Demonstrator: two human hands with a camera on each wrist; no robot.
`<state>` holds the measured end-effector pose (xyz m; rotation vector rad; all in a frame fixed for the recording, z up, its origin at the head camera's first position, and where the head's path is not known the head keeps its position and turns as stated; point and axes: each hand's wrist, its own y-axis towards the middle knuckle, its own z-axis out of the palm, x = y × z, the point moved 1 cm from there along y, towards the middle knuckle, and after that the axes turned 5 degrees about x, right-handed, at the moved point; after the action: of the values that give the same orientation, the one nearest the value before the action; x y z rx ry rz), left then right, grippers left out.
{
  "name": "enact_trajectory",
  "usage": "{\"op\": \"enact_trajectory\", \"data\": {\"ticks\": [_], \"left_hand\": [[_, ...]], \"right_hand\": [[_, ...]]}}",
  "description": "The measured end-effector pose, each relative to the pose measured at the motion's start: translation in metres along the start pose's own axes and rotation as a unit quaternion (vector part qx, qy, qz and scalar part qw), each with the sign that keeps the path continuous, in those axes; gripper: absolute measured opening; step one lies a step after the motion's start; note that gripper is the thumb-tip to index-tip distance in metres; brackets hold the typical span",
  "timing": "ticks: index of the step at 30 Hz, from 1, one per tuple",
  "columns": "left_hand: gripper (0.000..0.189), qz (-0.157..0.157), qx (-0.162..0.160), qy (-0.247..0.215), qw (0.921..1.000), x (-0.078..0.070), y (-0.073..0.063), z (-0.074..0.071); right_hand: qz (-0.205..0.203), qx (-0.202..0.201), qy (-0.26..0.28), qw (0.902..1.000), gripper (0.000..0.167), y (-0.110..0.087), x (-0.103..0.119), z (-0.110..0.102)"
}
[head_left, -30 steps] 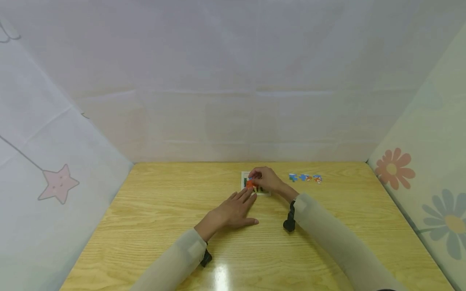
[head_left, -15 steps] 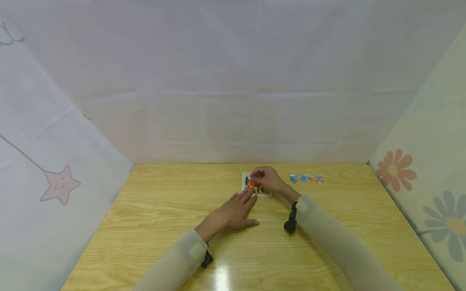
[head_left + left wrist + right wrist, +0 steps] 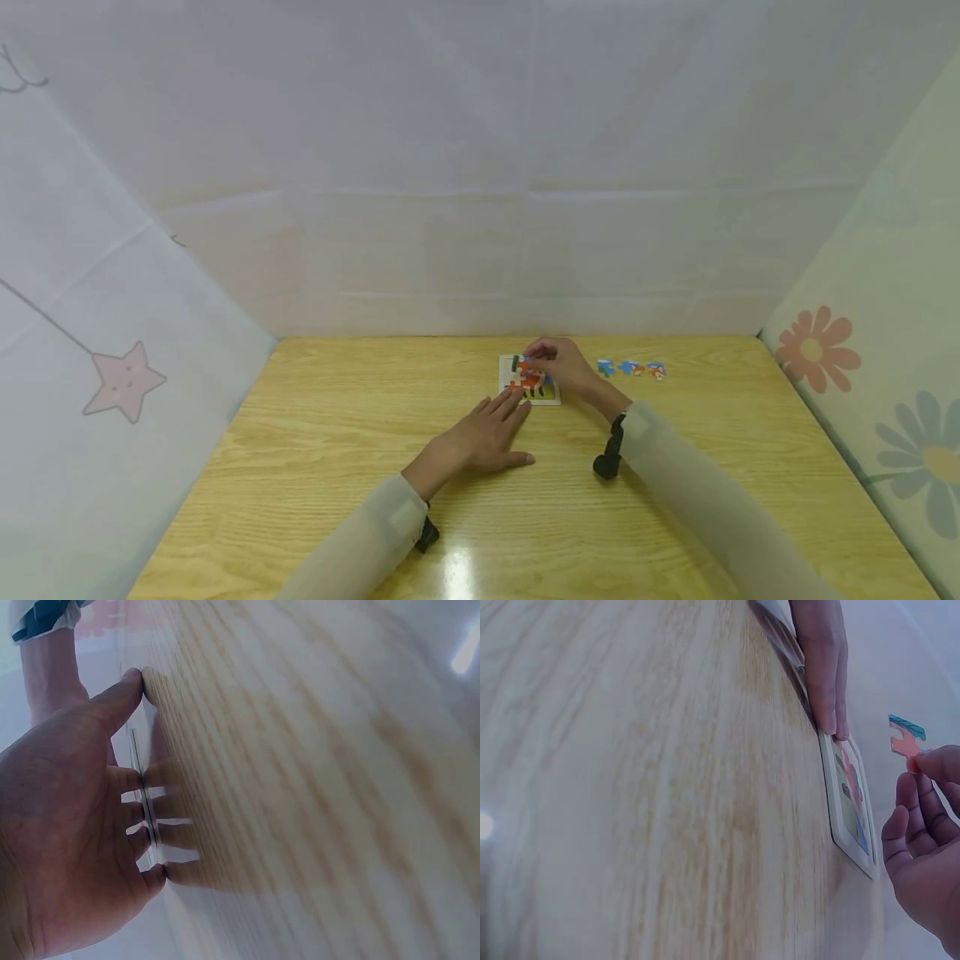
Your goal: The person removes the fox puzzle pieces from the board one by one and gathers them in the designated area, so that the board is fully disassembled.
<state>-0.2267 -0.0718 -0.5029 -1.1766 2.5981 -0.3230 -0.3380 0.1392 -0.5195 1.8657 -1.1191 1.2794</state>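
Observation:
A small jigsaw puzzle point(image 3: 553, 402) in a white frame lies near the table's back edge, its orange, green and blue picture partly covered by my hands. My right hand point(image 3: 566, 367) pinches a jigsaw piece point(image 3: 907, 736) between thumb and fingers. This orange and teal piece is held up off the board in the right wrist view. My left hand point(image 3: 483, 437) lies with extended fingers, its fingertips at the frame's near left edge and its thumb spread to the side. The left wrist view shows these fingers point(image 3: 135, 814) against the thin edge of the frame.
Several loose jigsaw pieces point(image 3: 626, 367) lie in a row right of the frame. The wooden table point(image 3: 337, 433) meets a pale cloth backdrop point(image 3: 420, 250) behind, with printed cloth at both sides. Each wrist carries a black strap device point(image 3: 609, 454).
My right hand has shifted slightly right and away from the board's middle, uncovering more of the orange picture, with the jigsaw piece still pinched. My left hand has stayed in place.

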Motion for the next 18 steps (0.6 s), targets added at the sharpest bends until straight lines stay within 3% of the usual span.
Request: {"op": "enact_trajectory", "data": {"ticks": [4,18], "left_hand": [[0.091,0.001,-0.002,0.001,1.0,-0.001,0.0,0.0],[0.092,-0.002,-0.003,-0.006,1.0,-0.001,0.001,0.001]], "right_hand": [[0.002,0.009,0.015,0.9998,0.017,-0.008,0.004,-0.004],[-0.008,0.011,-0.009,0.9999,0.017,-0.03,0.003,-0.018]]}}
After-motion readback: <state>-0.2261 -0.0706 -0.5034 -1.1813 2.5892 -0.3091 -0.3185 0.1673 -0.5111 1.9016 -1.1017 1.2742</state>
